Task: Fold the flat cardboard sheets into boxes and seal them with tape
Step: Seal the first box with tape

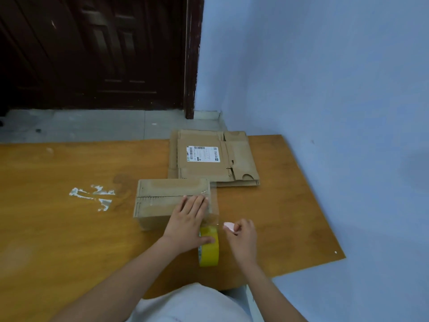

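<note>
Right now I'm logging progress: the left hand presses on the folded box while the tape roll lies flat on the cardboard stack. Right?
Not quite. The head view shows the tape roll standing on edge on the table, beside the left hand pressing the folded box, not on the cardboard stack.

A plain room in a home, by the look of it: a dark panelled wooden door (97, 52) in its frame, pale blue painted walls (325, 77), a grey tiled floor (92, 124), and a bare plywood desk (58, 194) pushed into the corner.
</note>
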A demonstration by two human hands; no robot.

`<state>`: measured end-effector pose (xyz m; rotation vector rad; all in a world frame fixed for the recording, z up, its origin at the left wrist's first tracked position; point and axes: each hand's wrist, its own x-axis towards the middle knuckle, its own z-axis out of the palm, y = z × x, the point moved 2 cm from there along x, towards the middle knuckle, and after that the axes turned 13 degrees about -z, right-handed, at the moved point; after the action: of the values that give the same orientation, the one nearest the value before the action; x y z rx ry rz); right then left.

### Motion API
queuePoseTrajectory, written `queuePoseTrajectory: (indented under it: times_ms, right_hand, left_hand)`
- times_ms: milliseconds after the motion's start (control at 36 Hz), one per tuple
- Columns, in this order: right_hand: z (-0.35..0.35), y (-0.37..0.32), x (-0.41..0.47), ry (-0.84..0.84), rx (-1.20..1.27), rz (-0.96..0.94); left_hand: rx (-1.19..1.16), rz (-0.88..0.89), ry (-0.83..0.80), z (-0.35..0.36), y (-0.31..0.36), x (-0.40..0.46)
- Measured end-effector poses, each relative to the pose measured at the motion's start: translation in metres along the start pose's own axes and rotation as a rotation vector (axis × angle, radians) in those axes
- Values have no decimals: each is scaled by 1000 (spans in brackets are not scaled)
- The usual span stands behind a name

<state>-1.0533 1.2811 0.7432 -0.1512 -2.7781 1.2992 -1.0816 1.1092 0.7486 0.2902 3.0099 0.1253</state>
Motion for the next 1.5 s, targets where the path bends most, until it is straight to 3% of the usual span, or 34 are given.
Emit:
queuePoseTrajectory:
  times_ms: [139,389,444,528,583,778,972,1361,1500]
  right_hand:
    - [-3,38,4,43,-11,85]
    - [15,62,7,-203,-372,105]
    - [17,48,8,-183,-173,61]
    - [21,21,0,-222,359,109]
    - [29,11,-6,-302,451,119]
    - [34,14,-12,-281,539,111]
    - [31,8,-12,-253,494,40]
    - [21,9,-29,-219,572,167]
    - [13,11,-22,-260,565,310]
  left_hand:
    - [13,-13,18,1,0,-1]
    - [-7,7,12,1,-1,-1]
    - [-8,10,19,2,-1,0]
    - [-13,13,60,4,0,0]
    - [-19,15,95,7,-1,0]
    - [-118,28,237,7,-2,0]
    - [-199,-108,341,3,2,4]
    - [-161,-115,417,7,4,9]
    - [-115,-86,433,8,0,10]
